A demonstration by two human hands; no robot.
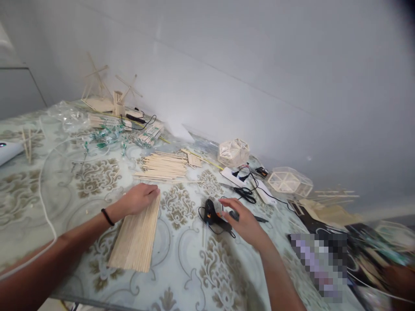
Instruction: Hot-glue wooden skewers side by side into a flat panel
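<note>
A flat panel of wooden sticks (136, 242) laid side by side rests on the table in front of me. My left hand (142, 199) grips its far end, the fingers pressed together over the stick tips. My right hand (241, 220) is beside a black hot glue gun (212, 215), with thumb and fingers apart and nothing held. The glue gun lies on the table, its cord looped around it. Beyond the panel is a pile of loose wooden sticks (164, 166).
Black scissors (245, 194) and a white power strip (233, 176) are at the right. Geometric stick frames (233, 152) stand near the wall. Bundled sticks (151, 134) and plastic wrapping (69, 117) lie at the back left. A white cable (41, 190) crosses my left arm. Another person's hand (400, 276) shows far right.
</note>
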